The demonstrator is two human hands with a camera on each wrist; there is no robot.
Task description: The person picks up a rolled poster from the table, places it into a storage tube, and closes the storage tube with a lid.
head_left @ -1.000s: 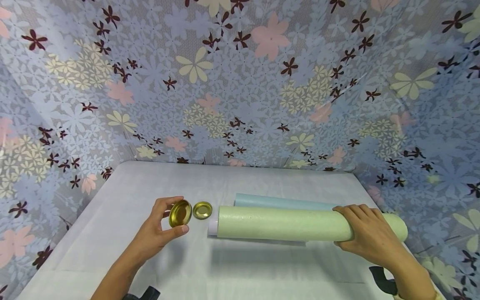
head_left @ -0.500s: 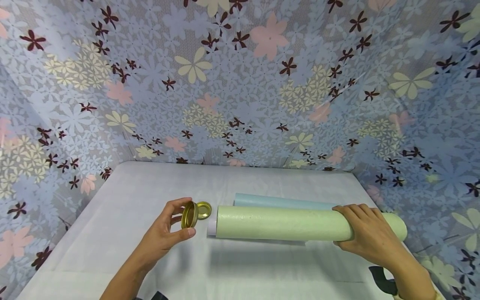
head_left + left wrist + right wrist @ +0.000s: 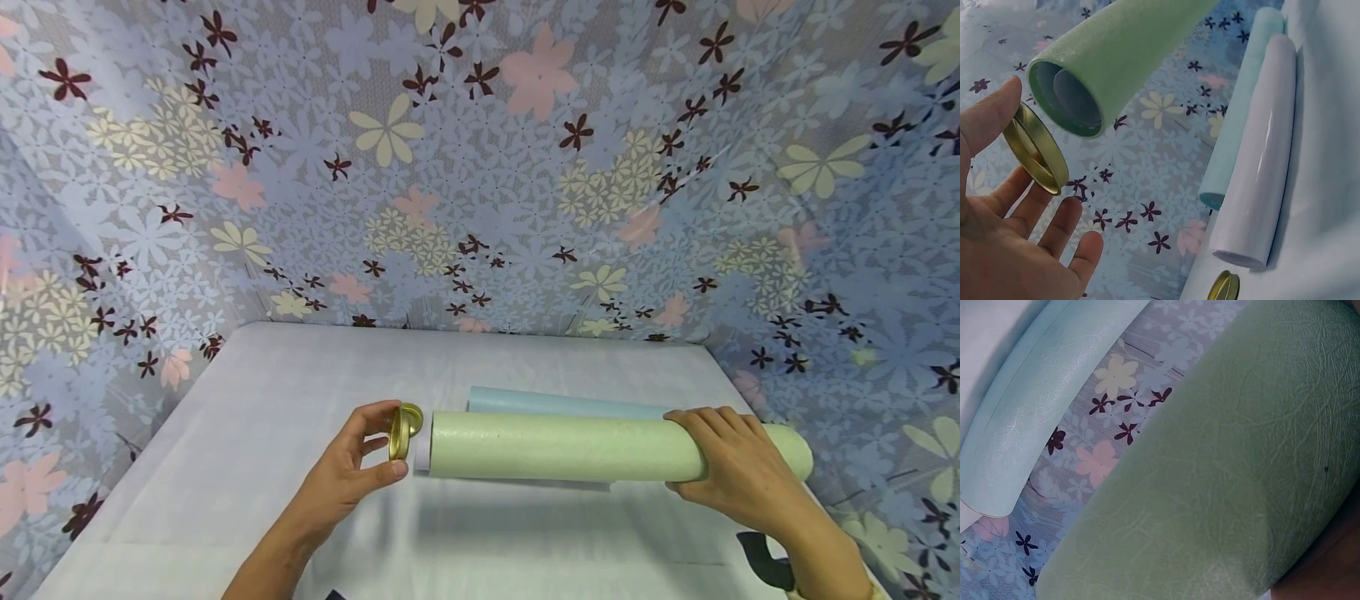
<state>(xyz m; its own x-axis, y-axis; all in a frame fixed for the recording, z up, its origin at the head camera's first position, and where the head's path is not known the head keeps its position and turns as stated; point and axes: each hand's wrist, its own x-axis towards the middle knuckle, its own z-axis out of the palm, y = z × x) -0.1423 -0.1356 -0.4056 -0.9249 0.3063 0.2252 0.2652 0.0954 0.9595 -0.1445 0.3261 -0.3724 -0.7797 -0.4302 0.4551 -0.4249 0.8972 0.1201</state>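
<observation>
The right hand (image 3: 731, 458) gripped the green tube (image 3: 562, 446) near one end; just off the tube's other, open end, the left hand (image 3: 347, 467) pinched a lid (image 3: 401, 437) (gold, on edge), other fingers loosely spread.

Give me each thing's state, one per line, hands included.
Green tube: held, left end uncapped
Held lid: pinched, off the tube
Second lid: lying loose
Blue tube: lying down
White roll: lying, rolled up
Left hand: pinching held lid
Right hand: gripping green tube
</observation>
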